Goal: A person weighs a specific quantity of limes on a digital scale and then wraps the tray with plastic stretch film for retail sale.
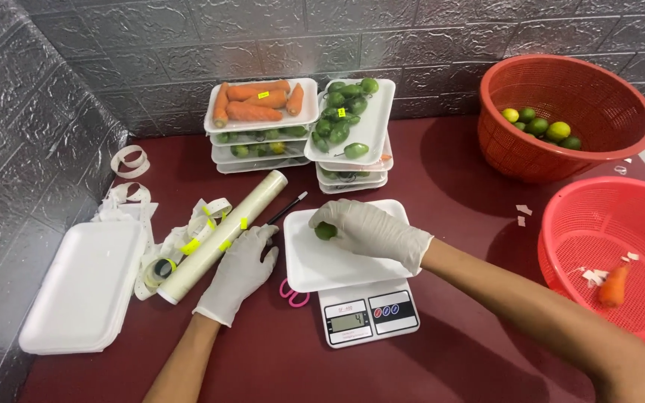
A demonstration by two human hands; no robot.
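Note:
My right hand (371, 230), in a white glove, holds a small green lime (325, 231) against the white foam tray (322, 265) that sits on a digital kitchen scale (367, 316). My left hand (239, 272), also gloved, rests flat on the dark red table beside the tray's left edge, its fingers touching a roll of clear cling film (222, 236).
Stacked trays of carrots (261, 101) and of green limes (349, 119) stand at the back. An orange basket (565, 116) holds limes. A red basket (621, 257) holds a carrot piece. Empty foam trays (83, 287), label strips (188, 239), pink scissors (293, 292) and a black pen (287, 208) lie nearby.

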